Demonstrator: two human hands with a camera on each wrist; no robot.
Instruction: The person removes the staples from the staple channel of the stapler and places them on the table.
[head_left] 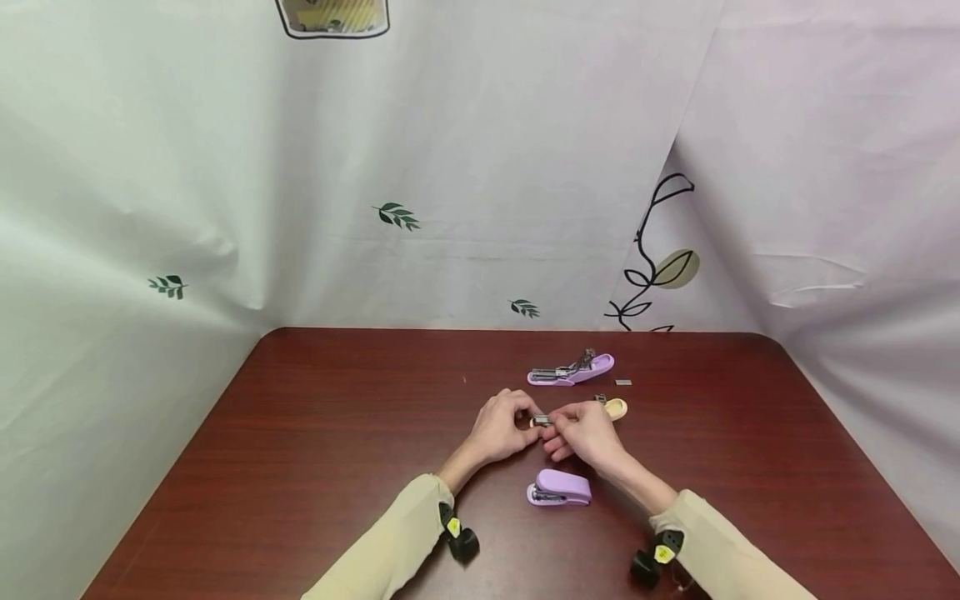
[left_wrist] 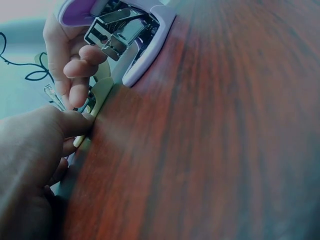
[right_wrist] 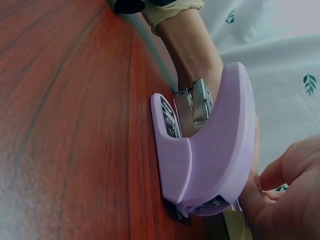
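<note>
A cream stapler (head_left: pixel 617 408) lies on the table, swung open, its middle hidden by the hands. My left hand (head_left: pixel 498 427) pinches its front end, thumb and fingers at the cream base (left_wrist: pixel 102 92) in the left wrist view. From the other side my right hand (head_left: pixel 588 433) reaches over the stapler, thumb and fingertips bent together at a small silvery metal piece (head_left: pixel 542 421) by the front end. The fingers partly cover that piece, so its exact kind is unclear. Nearer to me stands a closed purple stapler (head_left: pixel 561 486), large in the right wrist view (right_wrist: pixel 220 145).
Beyond the hands lies another purple stapler (head_left: pixel 573 372), opened out with its metal parts showing. A small grey strip (head_left: pixel 623 382), like a staple strip, lies right of it. The dark red table (head_left: pixel 337 400) meets a pale patterned curtain (head_left: pixel 480 167) at its far edge.
</note>
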